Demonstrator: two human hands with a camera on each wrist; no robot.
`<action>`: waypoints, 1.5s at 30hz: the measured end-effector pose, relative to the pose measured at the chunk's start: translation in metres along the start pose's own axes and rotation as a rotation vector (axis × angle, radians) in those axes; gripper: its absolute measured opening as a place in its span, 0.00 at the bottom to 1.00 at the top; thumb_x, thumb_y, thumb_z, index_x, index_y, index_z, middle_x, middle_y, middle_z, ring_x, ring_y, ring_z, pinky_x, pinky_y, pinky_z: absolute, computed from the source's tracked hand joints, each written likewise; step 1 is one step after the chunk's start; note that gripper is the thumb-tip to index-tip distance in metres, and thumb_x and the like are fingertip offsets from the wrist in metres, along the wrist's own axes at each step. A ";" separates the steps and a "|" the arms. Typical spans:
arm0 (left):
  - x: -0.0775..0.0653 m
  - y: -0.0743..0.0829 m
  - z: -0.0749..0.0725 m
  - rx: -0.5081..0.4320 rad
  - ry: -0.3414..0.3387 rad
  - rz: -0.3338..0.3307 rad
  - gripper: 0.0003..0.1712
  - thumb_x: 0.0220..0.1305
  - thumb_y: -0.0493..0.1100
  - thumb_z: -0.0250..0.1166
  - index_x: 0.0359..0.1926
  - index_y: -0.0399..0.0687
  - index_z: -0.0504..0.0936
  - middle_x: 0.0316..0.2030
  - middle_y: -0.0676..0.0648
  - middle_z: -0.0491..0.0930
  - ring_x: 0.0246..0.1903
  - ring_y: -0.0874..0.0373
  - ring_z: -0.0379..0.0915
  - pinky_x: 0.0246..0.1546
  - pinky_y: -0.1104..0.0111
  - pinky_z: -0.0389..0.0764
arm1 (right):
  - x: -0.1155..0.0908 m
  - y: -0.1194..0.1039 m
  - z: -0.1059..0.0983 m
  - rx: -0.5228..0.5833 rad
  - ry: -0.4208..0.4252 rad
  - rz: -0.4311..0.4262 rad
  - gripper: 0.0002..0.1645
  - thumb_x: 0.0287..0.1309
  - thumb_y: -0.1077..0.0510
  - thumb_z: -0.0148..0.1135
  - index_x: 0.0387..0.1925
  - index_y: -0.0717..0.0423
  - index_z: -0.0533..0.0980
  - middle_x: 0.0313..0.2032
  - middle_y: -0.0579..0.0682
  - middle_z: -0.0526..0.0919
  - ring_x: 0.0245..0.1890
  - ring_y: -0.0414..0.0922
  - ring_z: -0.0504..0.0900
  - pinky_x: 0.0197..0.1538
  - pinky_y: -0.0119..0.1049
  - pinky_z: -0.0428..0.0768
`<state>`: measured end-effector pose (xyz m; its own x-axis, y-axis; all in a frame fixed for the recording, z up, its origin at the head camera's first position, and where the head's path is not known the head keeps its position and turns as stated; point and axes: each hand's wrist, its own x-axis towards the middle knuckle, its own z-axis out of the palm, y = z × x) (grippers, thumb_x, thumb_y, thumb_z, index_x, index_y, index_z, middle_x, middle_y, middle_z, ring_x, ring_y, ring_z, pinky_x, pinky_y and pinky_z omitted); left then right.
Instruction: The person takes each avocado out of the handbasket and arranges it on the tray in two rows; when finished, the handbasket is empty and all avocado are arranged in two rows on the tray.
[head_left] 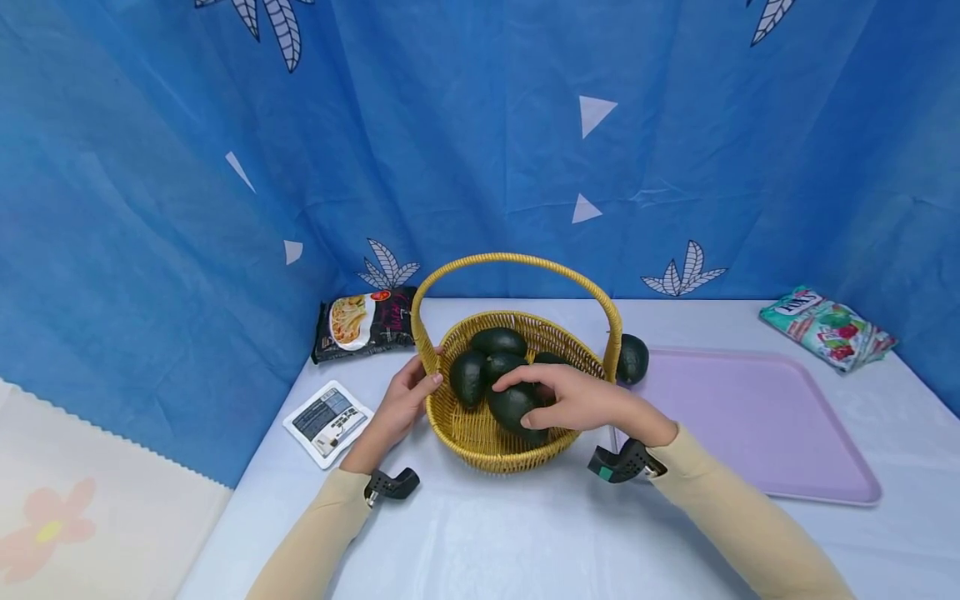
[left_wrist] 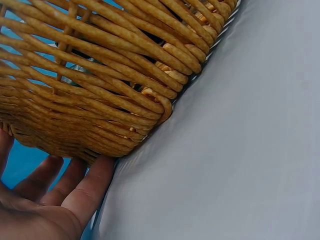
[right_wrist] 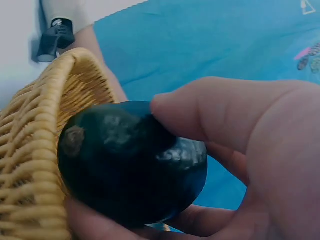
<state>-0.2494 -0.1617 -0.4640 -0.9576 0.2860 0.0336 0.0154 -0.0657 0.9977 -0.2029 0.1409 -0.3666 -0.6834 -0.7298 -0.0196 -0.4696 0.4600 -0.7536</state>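
A yellow wicker basket point(head_left: 502, 460) with a tall arched handle stands on the table, holding several dark green avocados point(head_left: 468, 379). My left hand point(head_left: 401, 400) holds its left side near the handle's foot, the thumb at the rim. In the left wrist view the fingers point(left_wrist: 90, 190) press against the woven outer wall. Inside the basket's near right part, my right hand point(head_left: 573, 396) grips an avocado point(right_wrist: 132, 162) between thumb and fingers. The right wrist view shows this dark, shiny avocado with its stem scar turned towards the basket wall.
One avocado point(head_left: 633, 359) lies outside the basket, by the corner of a lilac tray point(head_left: 735, 417) at right. Behind the tray is a green snack bag point(head_left: 828, 327). A black food packet point(head_left: 363, 323) and a white labelled pack point(head_left: 327, 423) lie at left. Blue curtain surrounds the table.
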 end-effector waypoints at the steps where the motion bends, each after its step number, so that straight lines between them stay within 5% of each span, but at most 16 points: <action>1: 0.000 0.000 0.000 -0.001 0.001 -0.001 0.33 0.74 0.34 0.55 0.77 0.42 0.60 0.70 0.33 0.63 0.55 0.63 0.71 0.52 0.76 0.82 | -0.003 0.000 -0.002 0.008 0.007 -0.001 0.30 0.64 0.57 0.64 0.67 0.44 0.73 0.67 0.52 0.76 0.59 0.49 0.78 0.57 0.44 0.80; 17: 0.000 0.000 0.002 0.011 0.000 -0.019 0.34 0.74 0.35 0.55 0.78 0.44 0.60 0.72 0.33 0.62 0.58 0.60 0.69 0.53 0.75 0.82 | -0.063 0.001 -0.030 0.208 0.014 -0.114 0.28 0.67 0.67 0.59 0.67 0.64 0.69 0.64 0.72 0.72 0.53 0.38 0.84 0.45 0.38 0.87; 24: -0.001 0.002 0.001 0.006 -0.001 -0.014 0.33 0.74 0.35 0.55 0.77 0.43 0.60 0.71 0.33 0.62 0.57 0.62 0.70 0.53 0.76 0.82 | -0.094 0.011 -0.036 0.279 0.032 -0.080 0.28 0.68 0.69 0.57 0.68 0.66 0.67 0.65 0.77 0.67 0.54 0.33 0.83 0.43 0.40 0.89; 26: -0.001 0.003 0.002 -0.003 0.002 -0.017 0.33 0.74 0.34 0.54 0.77 0.44 0.61 0.71 0.34 0.63 0.57 0.62 0.70 0.53 0.76 0.82 | -0.101 0.015 -0.037 0.281 0.045 -0.077 0.28 0.68 0.69 0.57 0.68 0.64 0.67 0.66 0.70 0.69 0.54 0.33 0.83 0.42 0.41 0.89; 32: 0.000 0.002 0.002 -0.018 0.005 -0.025 0.33 0.74 0.34 0.54 0.77 0.44 0.60 0.70 0.34 0.62 0.57 0.62 0.70 0.52 0.76 0.82 | -0.120 0.027 -0.044 0.274 0.080 -0.059 0.29 0.68 0.69 0.57 0.69 0.58 0.69 0.63 0.28 0.72 0.54 0.34 0.83 0.38 0.42 0.89; 39: 0.000 0.002 0.002 -0.016 0.013 -0.031 0.33 0.74 0.34 0.54 0.77 0.44 0.60 0.71 0.34 0.62 0.58 0.60 0.69 0.53 0.75 0.82 | -0.137 0.042 -0.056 0.278 0.150 -0.040 0.32 0.66 0.72 0.56 0.70 0.54 0.69 0.63 0.25 0.71 0.52 0.35 0.84 0.37 0.41 0.88; 45: 0.000 0.001 0.001 -0.011 0.018 -0.034 0.33 0.74 0.34 0.54 0.77 0.45 0.60 0.71 0.34 0.62 0.59 0.60 0.70 0.53 0.74 0.83 | -0.143 0.061 -0.070 0.233 0.254 0.088 0.30 0.68 0.68 0.56 0.70 0.54 0.68 0.59 0.26 0.72 0.47 0.37 0.85 0.38 0.40 0.88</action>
<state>-0.2492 -0.1605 -0.4633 -0.9626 0.2710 -0.0012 -0.0202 -0.0672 0.9975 -0.1729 0.3082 -0.3637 -0.8467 -0.5296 0.0507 -0.2826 0.3669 -0.8863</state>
